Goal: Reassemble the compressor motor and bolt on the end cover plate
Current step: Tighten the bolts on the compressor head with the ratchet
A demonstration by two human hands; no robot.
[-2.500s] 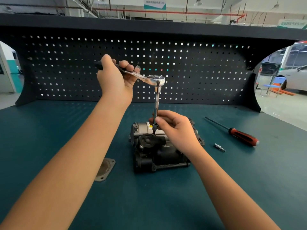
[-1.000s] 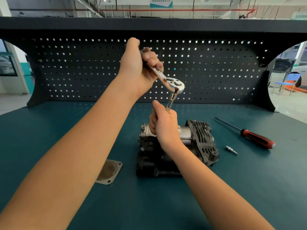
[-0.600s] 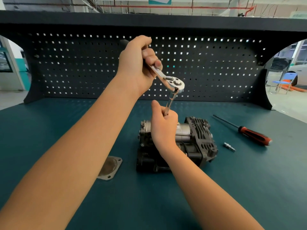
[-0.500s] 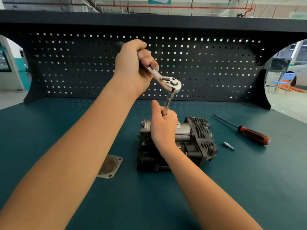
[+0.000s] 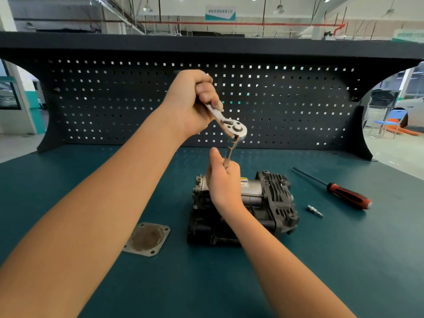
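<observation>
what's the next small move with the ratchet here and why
Probably bring the extension upright and lower it onto a bolt on the compressor. The left hand holds the ratchet tilted over the compressor, and the right hand grips the extension, hiding its tip. The plate lies loose on the bench, so it likely comes later.

Teal workbench (image 5: 344, 260), dark pegboard (image 5: 286, 99), blue chair (image 5: 390, 121), ceiling lamps (image 5: 279, 9)
</observation>
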